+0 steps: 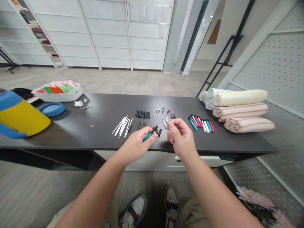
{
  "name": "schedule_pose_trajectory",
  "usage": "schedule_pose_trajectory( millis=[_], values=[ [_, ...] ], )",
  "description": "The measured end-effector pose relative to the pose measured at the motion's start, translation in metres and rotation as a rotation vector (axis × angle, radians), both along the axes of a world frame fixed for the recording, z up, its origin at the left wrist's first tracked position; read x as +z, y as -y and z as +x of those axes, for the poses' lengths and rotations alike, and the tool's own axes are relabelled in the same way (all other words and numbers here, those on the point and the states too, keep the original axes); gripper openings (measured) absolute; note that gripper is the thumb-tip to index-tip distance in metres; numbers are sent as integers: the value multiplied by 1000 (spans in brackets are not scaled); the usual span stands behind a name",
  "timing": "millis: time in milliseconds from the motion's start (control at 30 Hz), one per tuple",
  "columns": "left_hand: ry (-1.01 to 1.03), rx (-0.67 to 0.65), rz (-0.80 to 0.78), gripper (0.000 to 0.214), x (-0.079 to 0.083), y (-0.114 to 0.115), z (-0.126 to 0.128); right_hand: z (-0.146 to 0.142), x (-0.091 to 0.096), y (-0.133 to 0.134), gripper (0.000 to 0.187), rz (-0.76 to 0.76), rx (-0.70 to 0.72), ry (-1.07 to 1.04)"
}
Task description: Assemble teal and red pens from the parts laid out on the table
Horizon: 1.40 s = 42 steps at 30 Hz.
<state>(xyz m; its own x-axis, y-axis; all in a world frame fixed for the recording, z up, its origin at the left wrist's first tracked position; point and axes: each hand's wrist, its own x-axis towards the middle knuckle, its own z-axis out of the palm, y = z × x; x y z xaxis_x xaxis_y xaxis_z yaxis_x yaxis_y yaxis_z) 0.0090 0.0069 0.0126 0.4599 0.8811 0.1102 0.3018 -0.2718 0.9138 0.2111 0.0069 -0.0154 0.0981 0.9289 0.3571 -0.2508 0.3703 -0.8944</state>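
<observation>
Left hand (139, 139): gripping the teal-and-black pen (148, 136)!
Right hand (180, 136): at the pen's three o'clock, fingertips curled in!
White sticks (122, 127): left hand's ten o'clock.
Coloured barrels (204, 125): right hand's two o'clock!

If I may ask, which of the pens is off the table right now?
The teal pen with the black tip, held in the left hand; the other pens lie grouped on the table.
</observation>
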Motion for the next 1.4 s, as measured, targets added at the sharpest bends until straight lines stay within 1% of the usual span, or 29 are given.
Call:
schedule_pose_trajectory(
  millis=[100, 167, 267, 333, 433, 533, 633, 867, 1000, 1100, 1400],
  values=[
    [211, -41, -160, 39, -7, -4, -4, -1, 4, 4, 20, -4, 12, 111],
    [290, -45, -211, 38, -10, -5, -6, -2, 7, 6, 23, -26, 22, 166],
    [404, -24, -253, 30, -8, -6, -7, -3, 10, 6, 26, -68, 29, 215],
    [550, -5, -337, 27, -6, -6, -8, -3, 11, 6, 27, -81, 32, 230],
    [783, 54, -432, 28, -5, -7, -10, -3, 10, 4, 26, -79, 43, 236],
    [902, 91, -447, 28, -5, -9, -12, -3, 10, 4, 27, -81, 58, 247],
    [927, 97, -430, 27, -5, -11, -13, -2, 10, 5, 29, -88, 64, 273],
    [938, 92, -423, 33, 0, -10, -15, -1, 11, 5, 28, -78, 70, 281],
    [966, 124, -467, 30, 0, -10, -17, -1, 10, 4, 28, -82, 68, 288],
    [980, 128, -498, 35, 1, -11, -17, -1, 10, 4, 29, -91, 71, 297],
    [978, 142, -414, 38, 0, -8, -15, 0, 10, 5, 29, -81, 84, 322]
  ],
)
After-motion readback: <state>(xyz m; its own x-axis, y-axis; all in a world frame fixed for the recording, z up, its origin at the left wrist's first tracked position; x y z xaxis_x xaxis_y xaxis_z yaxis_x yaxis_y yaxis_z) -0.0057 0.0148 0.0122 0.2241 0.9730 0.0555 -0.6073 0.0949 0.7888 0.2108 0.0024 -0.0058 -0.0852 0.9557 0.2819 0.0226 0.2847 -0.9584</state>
